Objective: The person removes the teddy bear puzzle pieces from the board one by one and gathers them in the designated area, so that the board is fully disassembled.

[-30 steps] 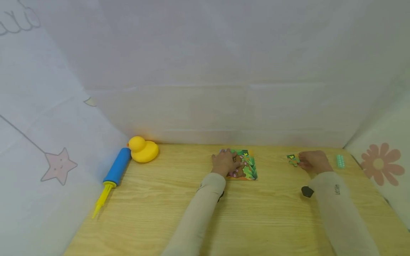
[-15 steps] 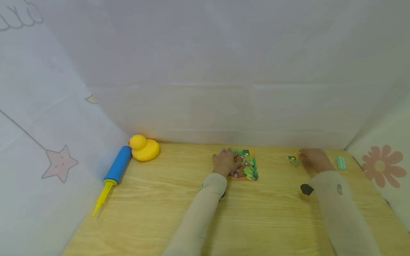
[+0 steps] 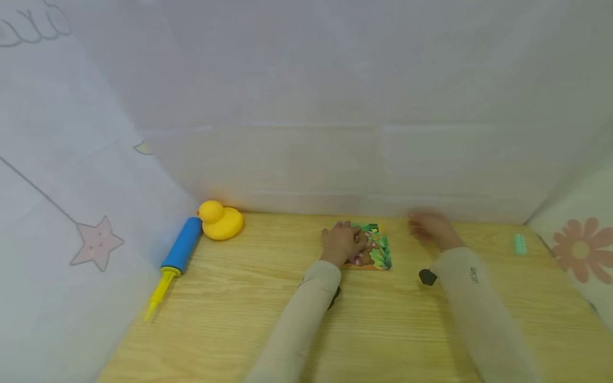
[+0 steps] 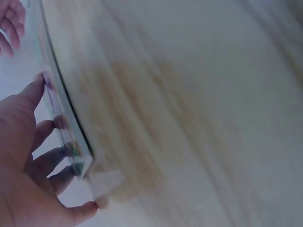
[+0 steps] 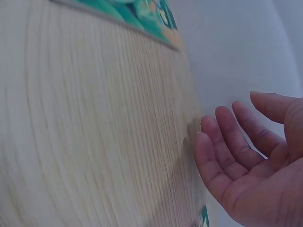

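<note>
My left hand (image 3: 341, 244) rests with spread fingers on a flat, colourful picture board (image 3: 384, 255) with a brown bear and green leaves. In the left wrist view its fingertips (image 4: 59, 122) lie on the board's face near one corner. Right of the board, my right hand (image 3: 431, 229) is raised over the table, blurred. The right wrist view shows its fingers loosely bent and the palm holding nothing. At the bottom of that view a green bit of a small picture piece (image 5: 205, 217) shows past the hand; in the head view it is hidden.
A yellow rubber duck (image 3: 222, 221) and a blue and yellow hand pump (image 3: 181, 247) lie at the table's left. A small pale green item (image 3: 520, 244) sits at the right. Light cloth walls (image 3: 297, 165) stand behind and at both sides of the wooden table (image 3: 383, 324).
My right hand has let go of the small picture piece, lifted off it and moved left toward the board. My left hand has stayed on the board.
</note>
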`<state>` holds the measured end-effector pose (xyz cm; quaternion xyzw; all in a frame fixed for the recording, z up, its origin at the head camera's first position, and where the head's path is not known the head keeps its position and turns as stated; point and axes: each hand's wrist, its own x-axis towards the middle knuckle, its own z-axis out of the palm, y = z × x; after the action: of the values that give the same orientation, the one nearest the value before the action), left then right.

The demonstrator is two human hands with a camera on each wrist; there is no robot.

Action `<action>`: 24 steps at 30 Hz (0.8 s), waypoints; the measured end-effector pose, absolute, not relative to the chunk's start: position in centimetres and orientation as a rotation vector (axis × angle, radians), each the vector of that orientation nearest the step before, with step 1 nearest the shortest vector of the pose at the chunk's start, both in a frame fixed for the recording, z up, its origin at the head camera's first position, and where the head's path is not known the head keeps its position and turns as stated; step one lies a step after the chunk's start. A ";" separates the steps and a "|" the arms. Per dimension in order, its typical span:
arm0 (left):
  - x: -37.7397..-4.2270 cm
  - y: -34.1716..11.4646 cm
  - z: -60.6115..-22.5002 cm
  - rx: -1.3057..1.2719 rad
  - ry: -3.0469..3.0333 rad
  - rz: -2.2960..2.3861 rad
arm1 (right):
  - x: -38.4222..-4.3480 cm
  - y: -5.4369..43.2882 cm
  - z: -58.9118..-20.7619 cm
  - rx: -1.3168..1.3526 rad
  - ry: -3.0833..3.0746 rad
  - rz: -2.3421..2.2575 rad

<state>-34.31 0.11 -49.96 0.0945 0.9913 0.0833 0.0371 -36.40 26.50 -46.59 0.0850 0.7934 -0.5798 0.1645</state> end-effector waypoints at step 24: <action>-34.6 -1.0 -49.0 0.219 3.046 0.184 | -37.4 18.9 -47.4 0.038 2.354 -1.530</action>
<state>-34.62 -0.99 -49.01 0.0717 0.9948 0.0601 0.0408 -37.44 18.93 -47.39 0.0135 0.8268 -0.5372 0.1662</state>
